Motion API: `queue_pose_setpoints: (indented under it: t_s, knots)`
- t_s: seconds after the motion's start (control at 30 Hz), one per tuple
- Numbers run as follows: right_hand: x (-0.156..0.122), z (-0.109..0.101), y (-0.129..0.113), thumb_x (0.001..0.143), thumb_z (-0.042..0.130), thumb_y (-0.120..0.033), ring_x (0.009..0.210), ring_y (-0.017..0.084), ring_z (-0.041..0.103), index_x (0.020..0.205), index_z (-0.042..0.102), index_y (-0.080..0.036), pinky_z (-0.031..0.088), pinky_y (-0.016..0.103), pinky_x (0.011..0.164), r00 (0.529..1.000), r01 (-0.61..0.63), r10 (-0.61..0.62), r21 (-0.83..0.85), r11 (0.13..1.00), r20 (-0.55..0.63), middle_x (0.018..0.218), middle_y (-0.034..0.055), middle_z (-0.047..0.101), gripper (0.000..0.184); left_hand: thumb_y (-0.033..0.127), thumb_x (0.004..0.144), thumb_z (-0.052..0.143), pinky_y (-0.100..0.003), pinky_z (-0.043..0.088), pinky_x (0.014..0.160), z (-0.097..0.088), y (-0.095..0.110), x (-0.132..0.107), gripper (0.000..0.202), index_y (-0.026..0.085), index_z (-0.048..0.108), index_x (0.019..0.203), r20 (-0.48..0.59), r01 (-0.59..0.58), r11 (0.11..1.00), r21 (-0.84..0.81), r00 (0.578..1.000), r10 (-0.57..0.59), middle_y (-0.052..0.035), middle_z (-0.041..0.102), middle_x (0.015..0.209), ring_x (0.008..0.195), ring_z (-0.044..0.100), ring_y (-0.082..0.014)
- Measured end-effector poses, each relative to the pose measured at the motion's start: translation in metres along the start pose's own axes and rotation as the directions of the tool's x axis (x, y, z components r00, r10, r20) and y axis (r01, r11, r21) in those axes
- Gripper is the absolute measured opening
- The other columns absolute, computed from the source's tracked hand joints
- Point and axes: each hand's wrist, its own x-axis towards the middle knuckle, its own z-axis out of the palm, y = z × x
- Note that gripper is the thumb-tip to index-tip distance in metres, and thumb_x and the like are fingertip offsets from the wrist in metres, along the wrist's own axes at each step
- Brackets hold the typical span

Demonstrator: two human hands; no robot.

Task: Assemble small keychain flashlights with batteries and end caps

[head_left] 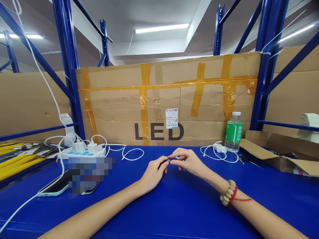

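My left hand (154,172) is closed around a small, slim black object with a shiny end (163,163), held just above the blue tabletop (171,205). Most of that object is hidden by the fingers, and its kind is too small to make out. From the other side, my right hand (187,161) pinches at the shiny end with thumb and forefinger. The fingertips of both hands meet there, in the middle of the table. A beaded bracelet (228,193) with a red cord is on my right wrist.
On the left are a power strip (99,152) with chargers, white cables, phones (53,186) partly blurred out, and yellow-handled items (22,164). At right stand a water bottle (233,132), a coiled cable (220,149) and an open carton (281,152). Taped cardboard (119,109) closes the back.
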Motion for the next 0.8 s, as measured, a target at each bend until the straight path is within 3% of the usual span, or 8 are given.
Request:
queue_pose_setpoints:
  t_s: [0.23, 0.43, 0.7, 0.8]
  knots:
    - [-0.0002, -0.0023, 0.0001, 0.059, 0.072, -0.044, 0.042, 0.004, 0.051, 0.075, 0.070, -0.013, 0.040, 0.019, 0.038, 0.999, -0.030, 0.029, 0.032, 0.999, 0.019, 0.078, 0.0036, 0.060, 0.035, 0.030, 0.090, 0.033, -0.021, 0.038, 0.063, -0.0003, -0.0036, -0.0026, 0.027, 0.017, 0.054, 0.080, 0.038, -0.035, 0.999, 0.031, 0.999, 0.034, 0.0029, 0.052, 0.062, 0.061, 0.050, -0.0111]
    - [-0.0007, -0.0020, 0.0004, 0.061, 0.071, -0.044, 0.042, 0.005, 0.051, 0.081, 0.070, -0.012, 0.040, 0.018, 0.037, 0.993, -0.109, 0.105, 0.080, 0.991, 0.051, 0.073, 0.0033, 0.062, 0.037, 0.029, 0.089, 0.036, -0.021, 0.040, 0.062, -0.0001, -0.0063, -0.0024, 0.021, 0.018, 0.053, 0.089, 0.051, -0.022, 1.000, 0.020, 0.998, 0.021, 0.0028, 0.054, 0.064, 0.062, 0.051, -0.0113]
    - [-0.0002, -0.0042, 0.0008, 0.059, 0.073, -0.041, 0.041, 0.004, 0.052, 0.074, 0.070, -0.013, 0.039, 0.017, 0.036, 0.996, -0.068, 0.060, 0.147, 0.987, 0.059, 0.074, 0.0030, 0.063, 0.032, 0.026, 0.087, 0.041, -0.024, 0.043, 0.067, -0.0011, -0.0053, -0.0028, 0.023, 0.018, 0.052, 0.105, 0.083, -0.024, 0.999, -0.036, 0.996, 0.027, -0.0004, 0.061, 0.076, 0.068, 0.056, -0.0130]
    - [0.0005, -0.0046, 0.0004, 0.056, 0.075, -0.038, 0.040, 0.004, 0.052, 0.069, 0.070, -0.013, 0.040, 0.017, 0.036, 0.997, -0.049, 0.035, 0.206, 0.977, 0.069, 0.070, 0.0009, 0.061, 0.029, 0.024, 0.087, 0.041, -0.023, 0.043, 0.068, -0.0010, -0.0040, -0.0034, 0.022, 0.017, 0.055, 0.102, 0.088, -0.056, 0.998, -0.015, 0.994, 0.057, -0.0007, 0.061, 0.075, 0.068, 0.056, -0.0130]
